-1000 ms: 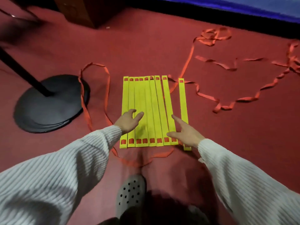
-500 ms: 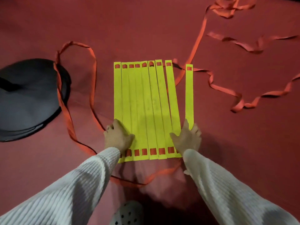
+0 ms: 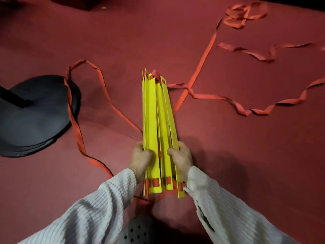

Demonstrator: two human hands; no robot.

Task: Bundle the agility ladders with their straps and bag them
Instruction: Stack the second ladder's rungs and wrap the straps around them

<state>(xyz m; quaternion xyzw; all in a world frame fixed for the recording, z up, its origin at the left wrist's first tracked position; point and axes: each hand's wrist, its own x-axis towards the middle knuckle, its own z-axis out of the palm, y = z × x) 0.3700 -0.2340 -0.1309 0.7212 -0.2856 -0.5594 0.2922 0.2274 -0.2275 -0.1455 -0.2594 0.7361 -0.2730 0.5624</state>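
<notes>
On the red floor, we squeeze the yellow rungs (image 3: 159, 131) together, left hand (image 3: 140, 162) and right hand (image 3: 181, 160) curled round the stack, so the straps (image 3: 198, 67) trailing toward two o'clock can wrap it.

Black base (image 3: 35, 117) cut off at left

No text, label, brand, number or sign can be read anywhere in this view; every surface shown is plain.
</notes>
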